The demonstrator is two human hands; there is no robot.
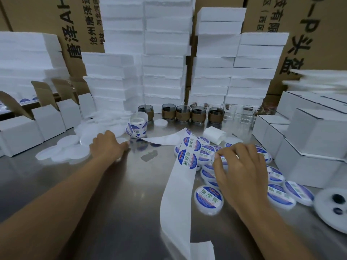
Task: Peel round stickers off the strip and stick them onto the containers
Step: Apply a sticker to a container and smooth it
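- Right hand (238, 171): fingers curled in tight, with thumb and fingertips pinching a round blue-and-white sticker (223, 160). It's over the pile on the right. I can't tell if there's a container under the palm, since the hand covers it.
- Left hand (107, 145): it's knuckles up with the fingers bent down, right at the edge of the plain containers (75, 152). The fingertips look to be on one of them. Honestly can't tell if it's actually gripping or just touching.
- Those plain ones are flat, round, frosted white plastic discs, spread loose and overlapping on the left side.
- The strip (176, 199) is smooth white backing paper. It comes off an upright roll (137, 126), crosses between the hands, then runs down toward the near edge and curls over.
- Two round stickers on the strip (187, 159) sit near the bend, glossy blue with a white band and green characters.
- Labelled containers (208, 197) are heaped under and around the right hand. They have the same shallow round shape, with the blue sticker on top.
- The table (122, 194) is brushed metal, shiny enough to show blurry reflections.
- A small roll of white paper (215, 135) lies on its side just behind the pile.
- Further back there's a row of glass cups (183, 113), some with brown bands round them.
- Behind those are tall stacks of white foam blocks (163, 62) with rough edges.
- White card boxes (315, 139) are stacked at the right, and brown cartons (75, 25) with black print stand at the back.
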